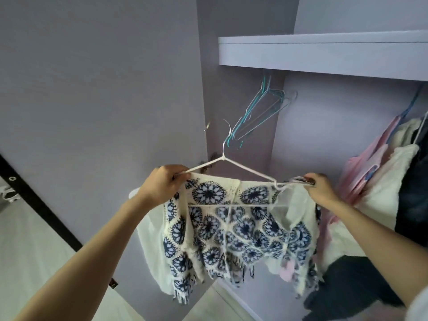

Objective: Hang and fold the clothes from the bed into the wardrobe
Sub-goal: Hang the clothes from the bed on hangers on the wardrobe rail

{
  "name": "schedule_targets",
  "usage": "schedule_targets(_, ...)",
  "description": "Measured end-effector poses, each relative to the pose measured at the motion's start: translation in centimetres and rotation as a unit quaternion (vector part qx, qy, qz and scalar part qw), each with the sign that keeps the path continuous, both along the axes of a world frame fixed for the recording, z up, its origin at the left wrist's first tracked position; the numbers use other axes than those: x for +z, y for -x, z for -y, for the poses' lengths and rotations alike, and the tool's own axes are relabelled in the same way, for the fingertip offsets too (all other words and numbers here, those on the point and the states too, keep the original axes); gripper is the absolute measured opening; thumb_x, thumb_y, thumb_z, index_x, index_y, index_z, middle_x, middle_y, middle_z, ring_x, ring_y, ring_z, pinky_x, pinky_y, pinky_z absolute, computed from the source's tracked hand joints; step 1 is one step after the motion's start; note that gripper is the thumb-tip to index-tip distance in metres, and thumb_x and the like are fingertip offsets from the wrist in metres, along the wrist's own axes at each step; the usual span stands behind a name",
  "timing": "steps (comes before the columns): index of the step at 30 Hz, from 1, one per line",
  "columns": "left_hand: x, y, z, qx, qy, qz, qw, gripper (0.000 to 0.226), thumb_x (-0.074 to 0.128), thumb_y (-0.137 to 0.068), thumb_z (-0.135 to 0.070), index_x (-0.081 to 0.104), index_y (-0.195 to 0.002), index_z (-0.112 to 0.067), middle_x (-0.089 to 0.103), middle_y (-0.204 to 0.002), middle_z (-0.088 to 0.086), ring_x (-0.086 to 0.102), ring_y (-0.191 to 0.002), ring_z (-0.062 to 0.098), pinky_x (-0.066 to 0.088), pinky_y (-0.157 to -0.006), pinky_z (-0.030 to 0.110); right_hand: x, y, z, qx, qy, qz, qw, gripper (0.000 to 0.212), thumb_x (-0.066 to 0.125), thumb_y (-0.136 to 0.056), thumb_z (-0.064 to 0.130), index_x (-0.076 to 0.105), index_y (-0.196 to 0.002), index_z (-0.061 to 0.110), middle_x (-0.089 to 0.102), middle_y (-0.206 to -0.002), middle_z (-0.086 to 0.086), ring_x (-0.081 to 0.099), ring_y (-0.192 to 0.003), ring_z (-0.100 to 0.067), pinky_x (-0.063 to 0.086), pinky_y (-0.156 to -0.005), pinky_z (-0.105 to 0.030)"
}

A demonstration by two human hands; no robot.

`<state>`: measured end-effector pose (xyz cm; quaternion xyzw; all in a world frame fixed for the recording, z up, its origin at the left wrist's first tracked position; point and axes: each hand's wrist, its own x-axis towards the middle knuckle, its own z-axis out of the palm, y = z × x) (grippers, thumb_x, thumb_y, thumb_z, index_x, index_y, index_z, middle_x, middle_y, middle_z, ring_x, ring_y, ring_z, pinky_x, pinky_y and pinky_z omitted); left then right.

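Setting: an open lilac wardrobe with a flat lilac shelf [324, 52] across its top; all places below are given relative to this shelf.
Garment: a cream crochet top with navy-and-blue flower medallions [231, 225] hangs well below the shelf, draped on a thin white wire hanger [234, 165].
Left hand: the left hand [162, 184] pinches the hanger's left end together with the knit.
Right hand: the right hand [320, 188] grips the right end and a strap of the top.
Direction: the hanger's long axis runs level, left to right; its hook points up towards the shelf; the fringed hem hangs down.
Handling: probably light, soft and open-knit, so it may snag or slide; best held at the hanger's shoulders.
Nearby: empty teal wire hangers [259, 112] under the shelf; pink and white hung clothes [375, 177] lower right.
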<state>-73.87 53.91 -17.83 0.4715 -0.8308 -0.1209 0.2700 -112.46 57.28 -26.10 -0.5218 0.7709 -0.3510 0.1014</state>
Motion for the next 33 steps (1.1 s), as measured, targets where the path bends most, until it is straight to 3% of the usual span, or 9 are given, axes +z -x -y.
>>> schedule_targets(4, -1.0, 0.9, -0.1, 0.036, 0.05, 0.093, 0.994, 0.023, 0.051, -0.096, -0.027, 0.07, -0.109, -0.021, 0.069, -0.11, -0.004, 0.063, -0.097, 0.025, 0.049, -0.078, 0.033, 1.8, 0.6, -0.4, -0.048, -0.004, -0.011, 0.999, 0.028, 0.055, -0.078, -0.014, 0.066, -0.103, -0.01, 0.066, -0.105, -0.027, 0.061, -0.1, -0.038, 0.044, -0.083, -0.034)
schedule_targets(9, -1.5, 3.0, 0.0, 0.139, 0.077, 0.056, 0.986, 0.023, 0.049, -0.097, -0.027, 0.07, -0.106, -0.023, 0.07, -0.108, 0.002, 0.063, -0.094, 0.033, 0.049, -0.079, 0.036, 2.3, -1.2, -0.9, -0.045, 0.025, 0.004, 0.999, 0.03, 0.051, -0.081, -0.01, 0.062, -0.108, -0.005, 0.066, -0.106, -0.024, 0.061, -0.096, -0.034, 0.043, -0.077, -0.032)
schedule_targets(17, -2.7, 5.1, 0.2, 0.144, 0.076, -0.047, 0.986, 0.02, 0.055, -0.094, -0.024, 0.072, -0.105, -0.022, 0.066, -0.088, 0.007, 0.061, -0.078, 0.034, 0.048, -0.068, 0.034, 4.3, -3.7, -2.7, -0.028, 0.191, -0.015, 0.981, 0.017, 0.058, -0.081, -0.003, 0.052, -0.094, 0.005, 0.054, -0.068, 0.002, 0.051, -0.06, -0.022, 0.041, -0.056, -0.033)
schedule_targets(20, -2.8, 5.3, 0.3, 0.152, 0.095, -0.096, 0.979, 0.018, 0.057, -0.094, -0.022, 0.073, -0.1, -0.016, 0.064, -0.083, 0.009, 0.059, -0.072, 0.034, 0.043, -0.063, 0.032, 2.4, -4.1, -4.0, 0.182, -0.008, -0.024, 0.983, 0.01, 0.06, -0.089, 0.014, 0.054, -0.098, 0.013, 0.06, -0.08, 0.0, 0.053, -0.061, -0.011, 0.047, -0.054, -0.026)
schedule_targets(23, -2.4, 5.5, 0.4, 0.111, 0.107, -0.12, 0.981, 0.016, 0.06, -0.092, -0.018, 0.072, -0.098, -0.01, 0.061, -0.079, 0.008, 0.058, -0.069, 0.032, 0.043, -0.063, 0.033, 1.0, -3.5, -4.6, 0.3, -0.178, -0.001, 0.937, 0.007, 0.06, -0.09, 0.029, 0.06, -0.096, 0.032, 0.063, -0.095, 0.013, 0.061, -0.088, -0.006, 0.051, -0.085, -0.026)
schedule_targets(25, -2.1, 5.6, 0.3, 0.078, 0.112, -0.13, 0.982, 0.016, 0.061, -0.091, -0.017, 0.072, -0.099, -0.008, 0.061, -0.079, 0.006, 0.058, -0.068, 0.028, 0.047, -0.063, 0.034, 1.0, -2.6, -4.1, 0.215, -0.051, 0.012, 0.975, 0.015, 0.06, -0.09, 0.016, 0.063, -0.102, 0.024, 0.064, -0.097, 0.006, 0.062, -0.09, -0.013, 0.052, -0.089, -0.036)
schedule_targets(28, -2.2, 5.3, 0.4, 0.053, 0.118, -0.132, 0.983, 0.019, 0.061, -0.091, -0.021, 0.072, -0.101, -0.009, 0.06, -0.078, 0.002, 0.057, -0.065, 0.023, 0.048, -0.06, 0.034, 2.4, -1.6, -2.7, 0.046, 0.156, -0.139, 0.977, 0.029, 0.057, -0.084, 0.003, 0.06, -0.113, 0.005, 0.059, -0.103, -0.014, 0.055, -0.1, -0.032, 0.047, -0.088, -0.048)
schedule_targets(31, -2.5, 5.0, 0.2, 0.037, 0.109, -0.144, 0.983, 0.021, 0.059, -0.091, -0.025, 0.071, -0.101, -0.01, 0.058, -0.077, -0.001, 0.055, -0.063, 0.02, 0.045, -0.059, 0.032, 3.9, -2.1, -2.4, 0.072, 0.18, -0.254, 0.947, 0.041, 0.059, -0.078, 0.015, 0.057, -0.118, 0.006, 0.059, -0.113, -0.015, 0.051, -0.108, -0.028, 0.043, -0.087, -0.046)
schedule_targets(33, -2.6, 4.9, 0.1, 0.041, 0.101, -0.137, 0.985, 0.019, 0.061, -0.091, -0.023, 0.071, -0.102, -0.012, 0.057, -0.078, -0.004, 0.054, -0.065, 0.018, 0.041, -0.059, 0.029, 3.8, -2.6, -2.3, 0.116, 0.164, -0.278, 0.939, 0.028, 0.064, -0.083, 0.013, 0.061, -0.109, 0.003, 0.065, -0.103, -0.015, 0.061, -0.096, -0.032, 0.046, -0.081, -0.045)
